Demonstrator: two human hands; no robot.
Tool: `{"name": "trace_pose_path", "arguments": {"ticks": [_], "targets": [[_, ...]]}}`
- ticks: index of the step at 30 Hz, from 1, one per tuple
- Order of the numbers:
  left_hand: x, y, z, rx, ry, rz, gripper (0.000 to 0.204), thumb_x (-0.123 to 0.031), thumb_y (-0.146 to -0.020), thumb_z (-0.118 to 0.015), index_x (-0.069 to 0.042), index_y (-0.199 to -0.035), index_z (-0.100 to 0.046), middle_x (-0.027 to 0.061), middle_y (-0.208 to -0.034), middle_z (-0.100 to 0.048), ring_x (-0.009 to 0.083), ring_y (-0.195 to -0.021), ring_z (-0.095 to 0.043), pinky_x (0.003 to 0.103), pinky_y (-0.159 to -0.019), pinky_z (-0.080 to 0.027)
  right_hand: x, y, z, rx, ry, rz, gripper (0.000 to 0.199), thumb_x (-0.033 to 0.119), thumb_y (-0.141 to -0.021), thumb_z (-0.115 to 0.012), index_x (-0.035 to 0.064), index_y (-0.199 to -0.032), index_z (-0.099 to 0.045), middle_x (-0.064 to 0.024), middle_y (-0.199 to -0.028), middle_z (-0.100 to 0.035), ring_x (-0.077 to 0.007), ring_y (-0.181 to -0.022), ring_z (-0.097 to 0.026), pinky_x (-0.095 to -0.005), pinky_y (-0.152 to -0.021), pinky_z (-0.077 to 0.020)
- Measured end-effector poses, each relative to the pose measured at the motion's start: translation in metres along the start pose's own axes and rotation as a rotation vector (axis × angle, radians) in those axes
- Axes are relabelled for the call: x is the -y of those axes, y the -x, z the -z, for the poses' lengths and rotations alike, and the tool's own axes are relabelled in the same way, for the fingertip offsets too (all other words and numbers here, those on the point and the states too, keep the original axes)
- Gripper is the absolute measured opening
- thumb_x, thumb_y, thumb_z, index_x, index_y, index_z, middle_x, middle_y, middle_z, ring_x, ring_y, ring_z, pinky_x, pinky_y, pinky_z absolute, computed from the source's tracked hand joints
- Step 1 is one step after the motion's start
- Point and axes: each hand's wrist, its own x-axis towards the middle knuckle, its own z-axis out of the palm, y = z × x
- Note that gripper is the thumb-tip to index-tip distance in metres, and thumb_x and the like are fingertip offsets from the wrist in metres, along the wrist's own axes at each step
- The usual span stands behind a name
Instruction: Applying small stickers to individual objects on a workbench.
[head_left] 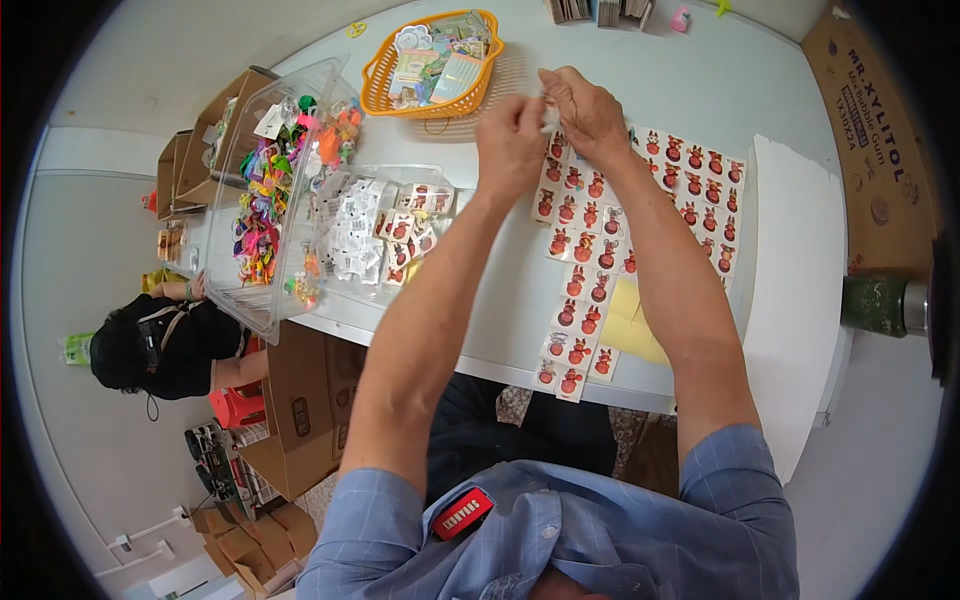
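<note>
Fingers of the left hand (508, 150) are curled just beside the right hand (588, 118), whose fingers are bent; whether anything is pinched cannot be told, the fingertips being blurred and partly hidden. Red-printed picture sheets (566, 213) are laid below the right hand, partly covered by the right forearm (690, 280), as is yellow paper (632, 325). Beyond the left hand, an orange basket (465, 100) is filled with cards (458, 77). Further left, white packets (352, 235) and colourful trinkets (262, 215) are held in clear containers.
</note>
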Motion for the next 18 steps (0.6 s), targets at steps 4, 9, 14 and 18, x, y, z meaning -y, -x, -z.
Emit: {"name": "trace_pose_path", "arguments": {"ticks": [4,9,14,18], "targets": [[-0.021,0.012,0.019,-0.278,0.62,0.5,0.026,-0.022,-0.102,-0.061,0.001,-0.093,-0.07,0.0002,-0.067,-0.059,0.0105,-0.056,-0.049,0.029,-0.054,-0.045,0.007,-0.002,-0.001,0.046,-0.009,-0.085,0.053,0.06,-0.105,-0.04,0.011,-0.103,-0.061,-0.0148,-0.079,-0.071,-0.0409,-0.08,-0.068,-0.052,-0.074,-0.0526],[-0.056,0.051,0.107,-0.438,-0.112,0.028,0.022,-0.017,-0.104,-0.061,0.002,-0.099,-0.071,0.0043,-0.072,-0.065,0.0097,-0.063,-0.056,0.028,-0.059,-0.046,-0.002,0.001,0.001,0.021,0.021,-0.066,0.052,0.06,-0.105,-0.04,0.0135,-0.102,-0.063,-0.0155,-0.078,-0.07,-0.0408,-0.079,-0.067,-0.0515,-0.075,-0.052],[-0.026,0.104,0.188,-0.22,-0.445,0.35,0.026,-0.018,-0.101,-0.064,0.006,-0.099,-0.073,0.0141,-0.076,-0.072,0.0146,-0.068,-0.066,0.033,-0.062,-0.049,0.0,-0.001,-0.001,0.036,0.018,-0.069,0.058,0.064,-0.103,-0.041,0.0118,-0.105,-0.066,-0.0141,-0.089,-0.072,-0.0376,-0.087,-0.068,-0.0476,-0.082,-0.0518],[-0.009,0.129,0.181,-0.03,-0.8,0.391,0.03,-0.023,-0.099,-0.065,0.003,-0.114,-0.069,0.0161,-0.08,-0.071,0.036,-0.071,-0.068,0.045,-0.066,-0.052,-0.006,-0.005,-0.004,0.083,0.04,-0.106,0.066,0.068,-0.102,-0.039,0.0111,-0.111,-0.071,-0.0107,-0.104,-0.075,-0.0325,-0.099,-0.069,-0.0415,-0.091,-0.0519]]}}
